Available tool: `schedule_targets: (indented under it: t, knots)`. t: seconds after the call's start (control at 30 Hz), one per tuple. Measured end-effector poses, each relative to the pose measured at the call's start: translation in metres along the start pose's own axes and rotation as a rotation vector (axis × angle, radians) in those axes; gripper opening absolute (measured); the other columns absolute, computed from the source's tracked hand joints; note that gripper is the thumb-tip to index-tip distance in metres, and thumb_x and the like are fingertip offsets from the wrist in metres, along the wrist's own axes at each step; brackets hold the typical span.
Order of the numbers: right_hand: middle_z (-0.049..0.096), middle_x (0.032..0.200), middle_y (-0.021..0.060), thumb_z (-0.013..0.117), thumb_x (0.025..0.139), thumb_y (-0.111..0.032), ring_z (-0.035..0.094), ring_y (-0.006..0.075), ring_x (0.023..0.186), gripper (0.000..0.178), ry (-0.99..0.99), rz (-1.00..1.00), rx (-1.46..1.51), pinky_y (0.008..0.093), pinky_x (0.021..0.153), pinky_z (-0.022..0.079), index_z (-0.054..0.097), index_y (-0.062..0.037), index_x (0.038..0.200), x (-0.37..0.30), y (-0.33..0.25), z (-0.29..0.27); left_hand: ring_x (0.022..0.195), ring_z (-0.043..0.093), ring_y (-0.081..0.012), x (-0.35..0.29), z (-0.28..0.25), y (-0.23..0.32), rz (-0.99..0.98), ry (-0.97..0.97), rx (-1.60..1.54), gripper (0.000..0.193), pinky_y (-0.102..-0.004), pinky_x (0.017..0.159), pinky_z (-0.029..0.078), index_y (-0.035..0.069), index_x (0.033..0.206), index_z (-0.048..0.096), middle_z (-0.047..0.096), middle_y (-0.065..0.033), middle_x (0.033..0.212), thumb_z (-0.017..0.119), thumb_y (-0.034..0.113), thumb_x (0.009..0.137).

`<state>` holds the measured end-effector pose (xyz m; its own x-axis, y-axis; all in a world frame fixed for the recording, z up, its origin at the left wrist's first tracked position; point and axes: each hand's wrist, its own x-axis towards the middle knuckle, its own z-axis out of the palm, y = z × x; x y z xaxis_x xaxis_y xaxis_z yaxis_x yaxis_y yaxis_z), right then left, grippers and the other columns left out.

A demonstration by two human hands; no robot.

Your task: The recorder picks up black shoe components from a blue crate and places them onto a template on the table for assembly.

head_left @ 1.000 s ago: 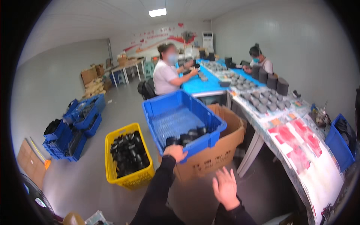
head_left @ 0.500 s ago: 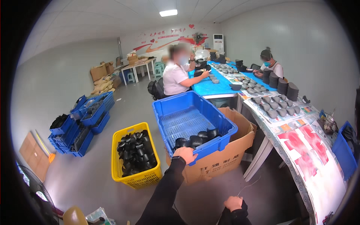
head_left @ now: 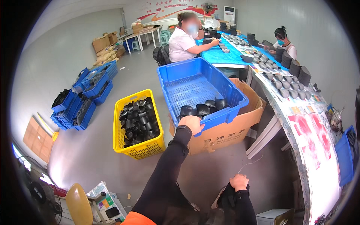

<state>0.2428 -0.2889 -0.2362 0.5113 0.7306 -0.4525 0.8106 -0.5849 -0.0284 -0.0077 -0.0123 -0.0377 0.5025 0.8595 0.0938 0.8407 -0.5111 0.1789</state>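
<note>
Pale walls [head_left: 330, 48] and a gray floor [head_left: 93, 150] go all around the blue bin [head_left: 229, 114]. A long table [head_left: 301, 165] is right of the bin. The bin sits on a brown box [head_left: 225, 139]. The left hand [head_left: 192, 123] curls tight over the bin's near rim. It's best to hold firmly and mind the tilt (black cups [head_left: 203, 109] bunch inside the bin's near end). The right hand [head_left: 239, 182] is low, nearer than the bin; I can't tell its grip.
</note>
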Motion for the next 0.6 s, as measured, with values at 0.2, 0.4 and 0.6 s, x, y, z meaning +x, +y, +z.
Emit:
schedule_targets:
  t: [0.2, 0.4, 0.6]
  knots:
    - [0.067, 0.144, 0.0144, 0.066, 0.094, -0.044, 0.053, 0.0329, 0.142, 0.055, -0.016, 0.017, 0.016, 0.0545, 0.117, 0.041, 0.073, -0.0045, 0.131, -0.007, -0.001, -0.005, 0.093, 0.076, -0.0370, -0.003, -0.002, 0.002, 0.012, 0.018, -0.004, 0.043, -0.0502, 0.087, 0.059, 0.010, 0.104, 0.080, 0.078, -0.0163, 0.093, 0.066, 0.049, 0.095]
    - [0.067, 0.143, 0.0135, 0.065, 0.094, -0.043, 0.054, 0.0336, 0.142, 0.053, 0.006, 0.000, 0.032, 0.0546, 0.117, 0.041, 0.073, -0.0061, 0.131, -0.005, 0.002, -0.004, 0.092, 0.076, -0.0365, -0.001, 0.000, 0.000, 0.004, 0.032, -0.032, 0.042, -0.0503, 0.086, 0.059, 0.010, 0.099, 0.079, 0.078, -0.0147, 0.090, 0.066, 0.049, 0.095]
    - [0.068, 0.142, 0.0140, 0.064, 0.095, -0.043, 0.054, 0.0328, 0.141, 0.054, 0.009, 0.007, 0.012, 0.0538, 0.116, 0.042, 0.073, -0.0041, 0.131, 0.001, 0.002, 0.003, 0.091, 0.076, -0.0363, -0.001, 0.002, -0.001, 0.016, 0.038, -0.024, 0.042, -0.0497, 0.086, 0.060, 0.010, 0.099, 0.079, 0.078, -0.0146, 0.089, 0.066, 0.049, 0.095]
